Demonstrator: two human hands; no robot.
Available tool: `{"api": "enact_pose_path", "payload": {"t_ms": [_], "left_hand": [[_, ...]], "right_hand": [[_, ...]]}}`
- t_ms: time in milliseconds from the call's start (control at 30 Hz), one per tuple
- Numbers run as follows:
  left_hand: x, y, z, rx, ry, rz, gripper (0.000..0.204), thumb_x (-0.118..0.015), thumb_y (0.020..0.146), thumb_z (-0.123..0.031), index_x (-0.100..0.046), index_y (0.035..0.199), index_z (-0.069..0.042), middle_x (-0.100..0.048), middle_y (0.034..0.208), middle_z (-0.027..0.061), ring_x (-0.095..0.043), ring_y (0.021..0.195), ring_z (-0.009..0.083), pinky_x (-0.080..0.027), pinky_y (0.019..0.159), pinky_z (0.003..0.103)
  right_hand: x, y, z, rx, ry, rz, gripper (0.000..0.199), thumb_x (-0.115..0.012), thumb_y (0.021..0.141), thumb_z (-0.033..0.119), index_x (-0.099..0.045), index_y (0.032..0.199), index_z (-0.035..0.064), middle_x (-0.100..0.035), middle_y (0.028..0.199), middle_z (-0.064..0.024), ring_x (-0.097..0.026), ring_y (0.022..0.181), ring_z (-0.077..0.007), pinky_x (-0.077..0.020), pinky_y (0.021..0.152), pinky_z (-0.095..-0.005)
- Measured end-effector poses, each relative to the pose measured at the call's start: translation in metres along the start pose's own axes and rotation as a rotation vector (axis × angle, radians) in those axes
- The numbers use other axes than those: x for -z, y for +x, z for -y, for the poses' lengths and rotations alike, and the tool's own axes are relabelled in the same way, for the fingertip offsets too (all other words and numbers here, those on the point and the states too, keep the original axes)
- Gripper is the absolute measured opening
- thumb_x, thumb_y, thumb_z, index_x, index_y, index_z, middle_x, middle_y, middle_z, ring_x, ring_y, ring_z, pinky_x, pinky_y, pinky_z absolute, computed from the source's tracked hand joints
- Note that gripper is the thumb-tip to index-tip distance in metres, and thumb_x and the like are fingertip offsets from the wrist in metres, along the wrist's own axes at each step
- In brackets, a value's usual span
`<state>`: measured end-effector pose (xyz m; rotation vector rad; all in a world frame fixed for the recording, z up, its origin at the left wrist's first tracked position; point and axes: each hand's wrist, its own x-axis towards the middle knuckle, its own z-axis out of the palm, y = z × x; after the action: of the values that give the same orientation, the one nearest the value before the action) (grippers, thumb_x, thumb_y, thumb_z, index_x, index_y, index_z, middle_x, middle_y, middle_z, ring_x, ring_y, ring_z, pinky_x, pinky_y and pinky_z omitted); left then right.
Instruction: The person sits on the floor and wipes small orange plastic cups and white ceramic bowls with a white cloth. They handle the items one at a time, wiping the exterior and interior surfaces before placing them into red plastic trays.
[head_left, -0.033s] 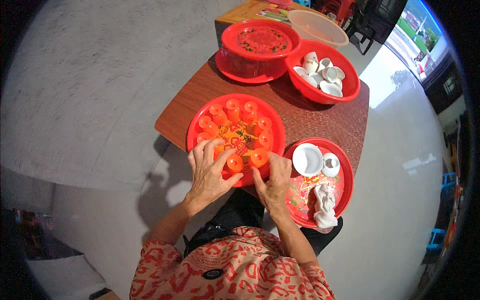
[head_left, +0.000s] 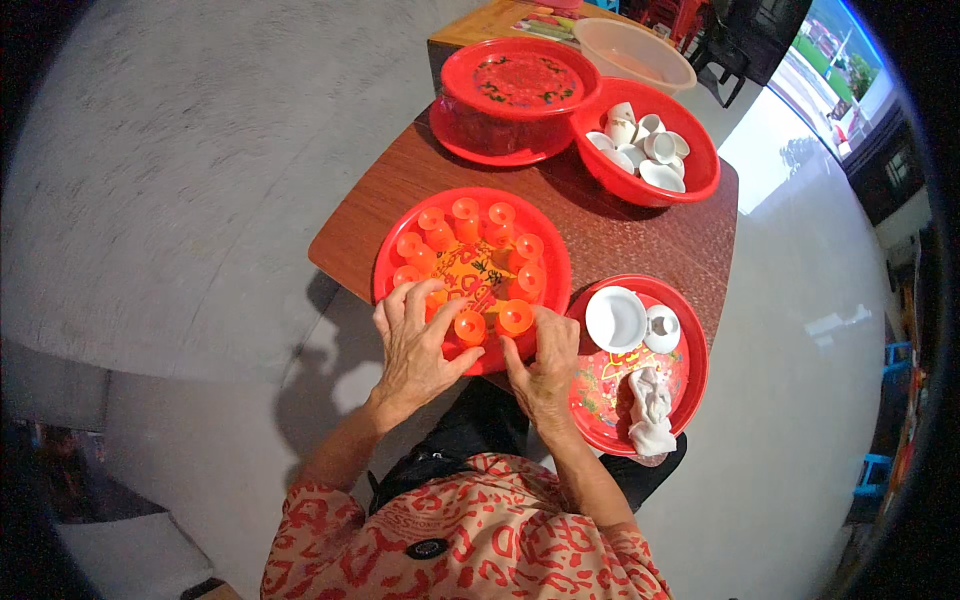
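Observation:
A round red tray [head_left: 548, 240] carries several small orange cups with flared tops, standing in a ring on its patterned bottom. My left hand [head_left: 415, 345] curves over the tray's near left part, with thumb and index finger on either side of an orange cup [head_left: 470, 327]. Its other fingers spread over the cups behind, partly hiding them. Beside it, my right hand [head_left: 545, 370] pinches another orange cup [head_left: 515, 317] between thumb and fingers. Both cups stand upright, a small gap apart. Right of that hand, a second red tray [head_left: 690, 390] holds a white bowl [head_left: 615, 320], a small white lid-like piece [head_left: 662, 329] and a crumpled white cloth [head_left: 651, 412].
At the back of the brown table [head_left: 375, 215] a red basin [head_left: 707, 180] holds several white cups and bowls. Left of it stands a lidded red container [head_left: 520, 85] in a red dish. A pale translucent basin [head_left: 640, 55] sits farther back. The table's edge runs along the left.
My right hand and the orange cup in it have shifted very slightly to the left, toward the other cup. My left hand stays almost in place.

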<state>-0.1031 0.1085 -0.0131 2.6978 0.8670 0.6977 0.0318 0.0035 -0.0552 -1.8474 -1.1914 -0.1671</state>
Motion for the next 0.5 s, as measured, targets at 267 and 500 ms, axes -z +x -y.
{"api": "enact_pose_path", "payload": {"t_ms": [267,500], "left_hand": [[-0.011,-0.001,0.012,0.010,0.043,-0.007,0.042,-0.079,0.059,-0.030,-0.065,0.094,-0.013,-0.041,0.129,0.0092,-0.030,0.123,0.0315,-0.019,0.100,0.050],[-0.014,-0.001,0.018,0.028,0.006,-0.024,0.036,-0.079,0.060,-0.028,-0.065,0.090,-0.013,-0.041,0.130,0.0100,-0.029,0.125,0.0321,-0.018,0.101,0.051]], "right_hand": [[-0.010,0.000,0.008,-0.044,-0.177,0.017,0.050,-0.074,0.064,0.010,-0.055,0.109,0.0029,-0.060,0.095,-0.0114,-0.053,0.092,-0.0284,-0.0371,0.078,-0.0398],[-0.011,0.001,0.010,-0.068,-0.280,0.100,0.051,-0.075,0.063,0.015,-0.055,0.108,0.0011,-0.059,0.094,-0.0106,-0.053,0.092,-0.0264,-0.0355,0.080,-0.0401]]}}
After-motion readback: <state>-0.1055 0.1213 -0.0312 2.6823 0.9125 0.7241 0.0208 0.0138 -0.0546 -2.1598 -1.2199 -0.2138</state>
